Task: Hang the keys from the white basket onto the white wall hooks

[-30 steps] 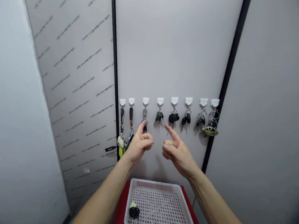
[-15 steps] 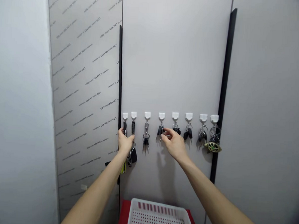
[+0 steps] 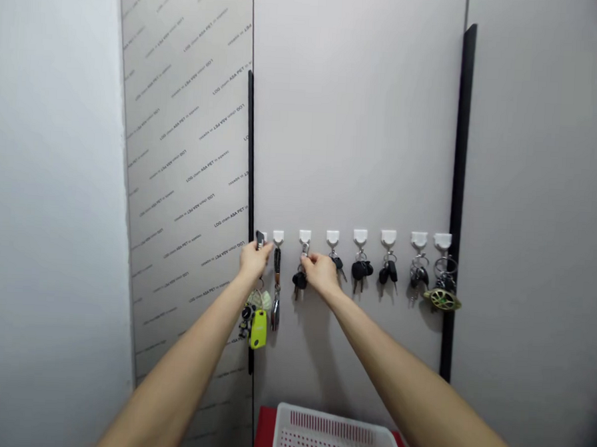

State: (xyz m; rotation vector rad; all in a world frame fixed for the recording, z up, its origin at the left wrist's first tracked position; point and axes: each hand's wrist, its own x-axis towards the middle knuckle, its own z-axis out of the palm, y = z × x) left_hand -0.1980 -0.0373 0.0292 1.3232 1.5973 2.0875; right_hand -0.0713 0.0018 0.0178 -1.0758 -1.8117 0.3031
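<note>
My left hand [image 3: 254, 258] is closed on the dark strap of a keychain at the far-left hook. Below it dangle a yellow-green key fob [image 3: 258, 329] and a small dark figure [image 3: 246, 314]. My right hand [image 3: 320, 270] pinches the metal clasp of a key bunch [image 3: 300, 277] at the third white hook [image 3: 304, 236]. Between my hands, a keychain with a braided black strap [image 3: 277, 266] hangs from the second hook. Right of my right hand, a black-headed key bunch [image 3: 338, 261] hangs tilted from the fourth hook [image 3: 332, 237].
More key bunches hang to the right, among them black keys [image 3: 361, 269] and a green-gold oval charm [image 3: 443, 299]. A white perforated basket [image 3: 338, 419] stands on something red [image 3: 266, 432] below. Long black handles [image 3: 459, 192] run along the panel edges.
My left hand has lifted the far-left keychain, its strap now up at the hook. My right hand has moved left from the fourth hook's keys to the third hook's clasp. The view has shifted slightly.
</note>
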